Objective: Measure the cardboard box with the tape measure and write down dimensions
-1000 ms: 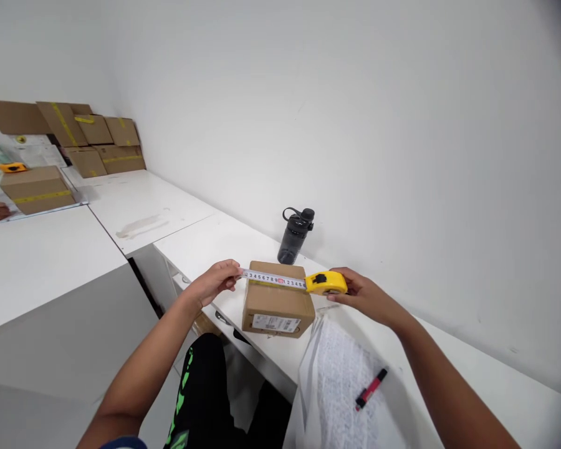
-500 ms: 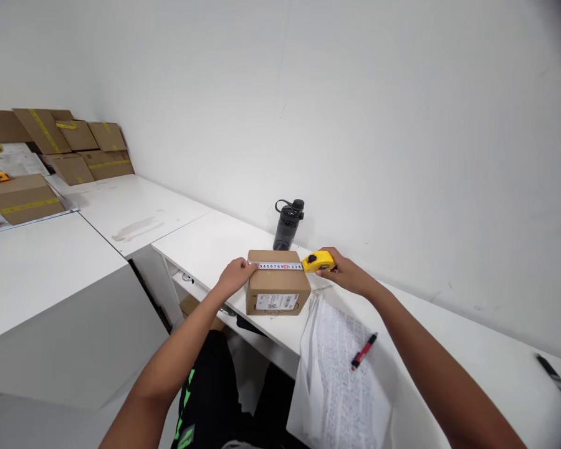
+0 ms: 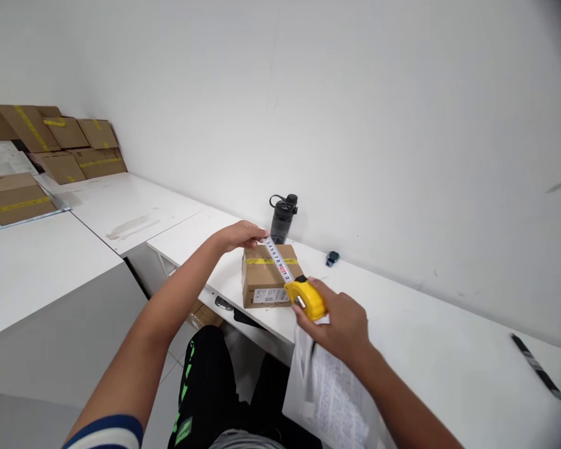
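A small brown cardboard box (image 3: 267, 273) with a yellow tape strip and a white printed label stands on the white desk. Over its top, the white blade of a yellow tape measure (image 3: 310, 300) runs slantwise from far left to near right. My left hand (image 3: 243, 236) pinches the blade's free end above the box's far left corner. Wrapped around the yellow case, my right hand (image 3: 341, 321) is at the near right of the box. Printed sheets (image 3: 334, 399) lie on the desk below that hand and are partly hidden by it.
A dark water bottle (image 3: 283, 218) stands behind the box by the wall. A watch-like dark object (image 3: 332, 257) lies to the right, and a black marker-like stick (image 3: 537, 366) farther right. Several taped cartons (image 3: 98, 162) are stacked on the left desk.
The tape measure has turned from straight across the box to a slant. My left hand moved farther away, my right hand nearer. The yellow strip on the box top and the watch-like object now show.
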`<action>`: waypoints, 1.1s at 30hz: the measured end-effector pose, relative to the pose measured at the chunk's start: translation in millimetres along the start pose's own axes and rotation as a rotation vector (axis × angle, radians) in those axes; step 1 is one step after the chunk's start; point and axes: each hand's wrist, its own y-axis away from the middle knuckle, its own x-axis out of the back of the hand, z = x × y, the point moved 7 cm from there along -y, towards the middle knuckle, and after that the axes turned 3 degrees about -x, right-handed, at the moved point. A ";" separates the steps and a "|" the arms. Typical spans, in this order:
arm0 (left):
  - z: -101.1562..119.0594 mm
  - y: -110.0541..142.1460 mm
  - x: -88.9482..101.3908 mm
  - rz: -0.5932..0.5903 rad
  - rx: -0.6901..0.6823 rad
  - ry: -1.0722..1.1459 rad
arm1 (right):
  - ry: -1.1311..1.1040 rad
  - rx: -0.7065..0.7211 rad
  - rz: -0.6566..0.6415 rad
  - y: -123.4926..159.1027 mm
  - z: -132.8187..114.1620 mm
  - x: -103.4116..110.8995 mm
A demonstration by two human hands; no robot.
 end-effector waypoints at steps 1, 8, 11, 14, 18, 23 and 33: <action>3.8 -10.0 -10.3 -0.028 -0.016 -0.007 | 0.008 -0.016 -0.005 6.3 -9.3 -5.5; -7.8 -61.4 13.8 0.327 -0.095 -0.286 | -0.083 -0.097 -0.001 39.8 -39.3 -23.2; -24.1 -61.2 25.2 0.362 -0.130 -0.371 | -0.047 -0.096 0.046 46.9 -36.1 -17.4; -40.1 -54.3 11.8 0.271 -0.140 -0.451 | 0.052 -0.146 0.039 37.6 -23.9 -25.6; -43.5 -45.1 -10.5 0.225 -0.182 -0.695 | 0.106 -0.188 -0.048 13.8 -12.4 -51.8; -47.6 -46.7 -11.6 0.271 -0.133 -0.804 | 0.041 -0.251 -0.100 2.7 -9.0 -62.0; -6.5 24.1 -45.9 0.348 -0.404 -0.592 | -0.124 -0.323 -0.107 37.7 20.5 -60.8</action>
